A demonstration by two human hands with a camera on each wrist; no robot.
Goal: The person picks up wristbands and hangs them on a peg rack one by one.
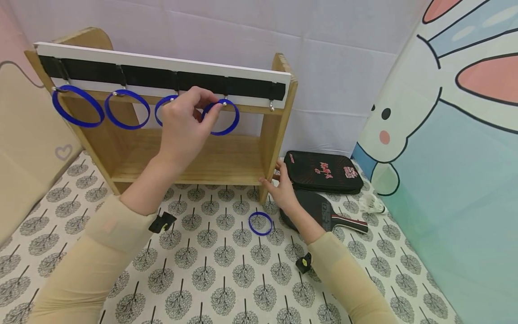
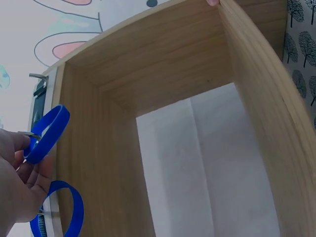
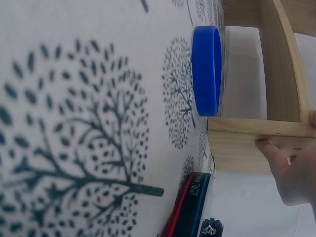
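My left hand (image 1: 187,118) pinches a blue ring (image 1: 232,128), a thin flat band, at the fourth hook of the rack. In the left wrist view this ring (image 2: 55,131) loops over the metal hook between thumb and fingers. Three more blue rings hang to its left, among them one ring (image 1: 128,110) on the second hook; the third is partly behind my hand. The fifth hook (image 1: 272,107) at the right end bears no ring. My right hand (image 1: 284,191) holds the lower right side of the wooden shelf (image 1: 279,130). Another blue ring (image 1: 260,223) lies on the tablecloth near it.
Right of the shelf lie a black zippered case (image 1: 323,172), a black table tennis paddle (image 1: 313,208) and a white shuttlecock (image 1: 371,204). The patterned cloth (image 1: 226,274) stretches in front. A curtain with a cartoon rabbit (image 1: 408,99) borders the right side.
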